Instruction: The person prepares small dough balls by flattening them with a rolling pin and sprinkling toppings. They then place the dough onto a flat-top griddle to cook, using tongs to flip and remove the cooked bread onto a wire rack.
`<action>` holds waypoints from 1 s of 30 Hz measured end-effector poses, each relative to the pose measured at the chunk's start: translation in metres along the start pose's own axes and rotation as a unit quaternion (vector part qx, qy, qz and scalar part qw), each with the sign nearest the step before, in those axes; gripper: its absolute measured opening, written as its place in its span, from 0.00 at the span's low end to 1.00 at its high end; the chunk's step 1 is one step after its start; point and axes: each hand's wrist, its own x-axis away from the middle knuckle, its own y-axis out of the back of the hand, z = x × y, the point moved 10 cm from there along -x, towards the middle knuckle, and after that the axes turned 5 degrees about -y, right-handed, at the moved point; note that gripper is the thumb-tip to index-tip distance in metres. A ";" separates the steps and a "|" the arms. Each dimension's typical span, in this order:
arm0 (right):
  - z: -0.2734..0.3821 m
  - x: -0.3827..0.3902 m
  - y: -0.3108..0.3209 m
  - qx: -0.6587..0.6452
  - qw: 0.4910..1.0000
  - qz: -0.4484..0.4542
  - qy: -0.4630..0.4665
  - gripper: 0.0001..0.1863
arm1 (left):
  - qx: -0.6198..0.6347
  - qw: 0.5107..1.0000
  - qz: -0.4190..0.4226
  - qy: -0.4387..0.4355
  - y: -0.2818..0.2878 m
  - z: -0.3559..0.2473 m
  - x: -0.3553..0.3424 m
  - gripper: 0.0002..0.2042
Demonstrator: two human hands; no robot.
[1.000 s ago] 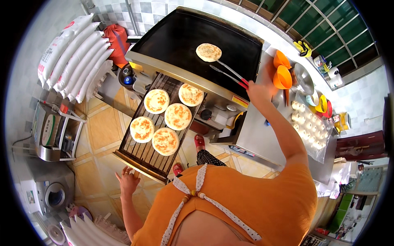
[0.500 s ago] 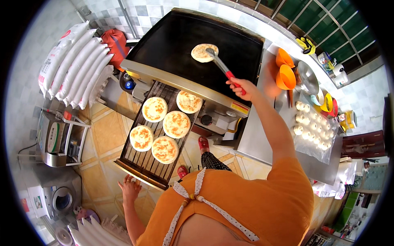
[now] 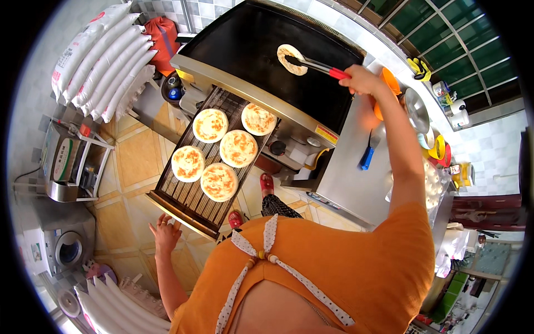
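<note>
My right hand is closed round the red handle of a pair of metal tongs, reaching over the black griddle. The tongs' tips are on a round flatbread, which looks tilted; how firmly they pinch it cannot be told. My left hand has its fingers apart and holds nothing. It is just by the front edge of a pulled-out rack drawer; contact is unclear. Several browned flatbreads lie on the drawer's slats under the griddle.
Right of the griddle runs a steel counter with a blue-handled knife, orange bowls, a metal bowl and pale dough pieces, partly behind my right arm. White sacks are stacked at left, above a wheeled stand.
My right hand has moved right and farther away with the tongs, and the flatbread has shifted right and tilted. My left hand has come slightly left and up, still open.
</note>
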 end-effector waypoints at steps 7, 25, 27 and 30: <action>-0.066 0.043 -0.081 -0.177 0.982 -0.058 -0.036 0.13 | 0.022 1.000 -0.006 0.015 0.007 -0.006 0.001 0.08; -0.078 0.033 -0.063 -0.238 0.964 -0.101 -0.063 0.14 | -0.001 1.000 0.007 -0.003 0.003 -0.006 -0.005 0.09; -0.076 0.059 -0.073 -0.160 0.978 -0.111 -0.072 0.14 | 0.016 1.000 -0.004 -0.006 0.008 -0.008 -0.002 0.08; -0.087 0.095 -0.079 -0.167 0.980 -0.101 -0.047 0.14 | 0.018 1.000 -0.017 -0.010 0.002 -0.004 -0.001 0.07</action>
